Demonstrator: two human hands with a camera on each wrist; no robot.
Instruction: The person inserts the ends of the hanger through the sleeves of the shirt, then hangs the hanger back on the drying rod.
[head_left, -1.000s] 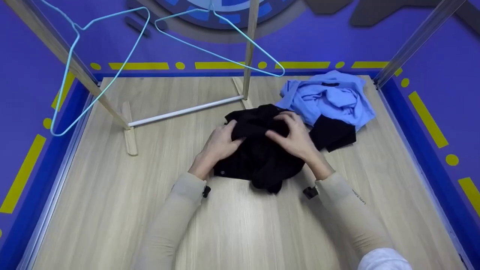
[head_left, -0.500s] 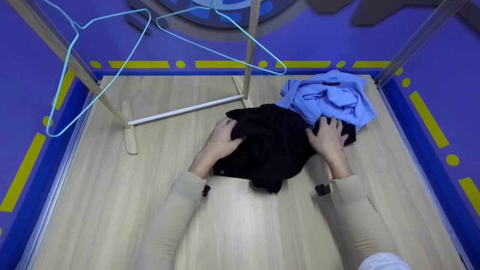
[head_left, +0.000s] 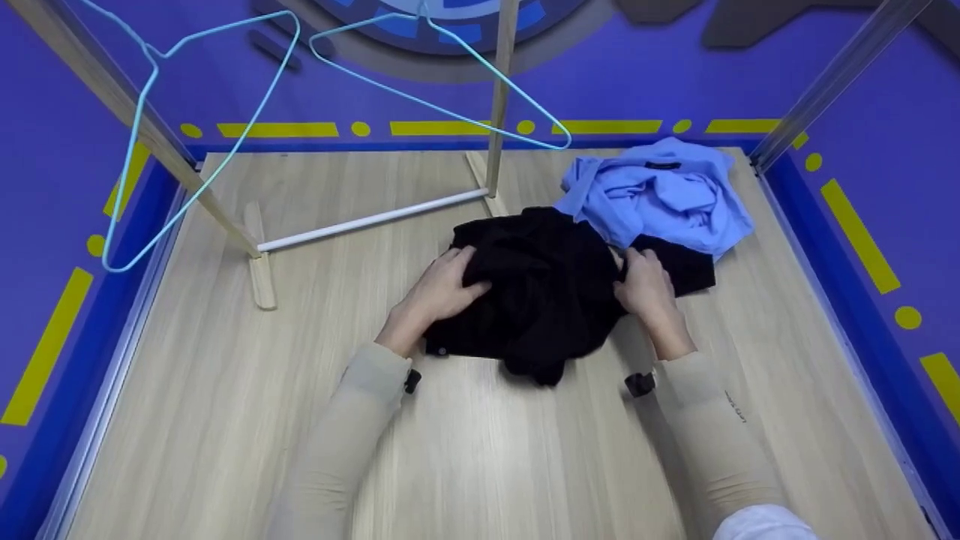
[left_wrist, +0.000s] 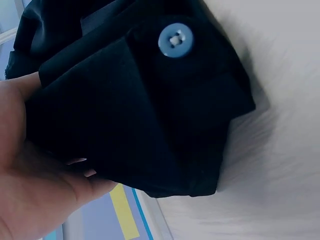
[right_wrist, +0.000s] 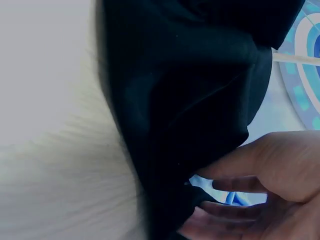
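Note:
A crumpled black shirt [head_left: 540, 300] lies bunched on the wooden tabletop. My left hand [head_left: 439, 287] grips its left side, with the thumb on top and the fingers partly hidden underneath. In the left wrist view, a button [left_wrist: 176, 41] shows on a folded part of the cloth beside that hand. On the opposite side, my right hand [head_left: 649, 286] pinches the black cloth where a flap [head_left: 691, 270] runs off to the right. The right wrist view has the thumb and fingertips right at the cloth's edge.
Behind the flap sits a rumpled blue shirt [head_left: 667, 199] with a dark label. At the back left stands a wooden rack with a white lower rail [head_left: 375, 220]. Two light-blue hangers hang there, a near hanger [head_left: 298, 26] and a far hanger [head_left: 562, 145]. Purple walls enclose the table.
My right hand has left the top of the black shirt, gone right to the flap, then drawn slightly back with its fingers closing on the cloth. The left hand stays put.

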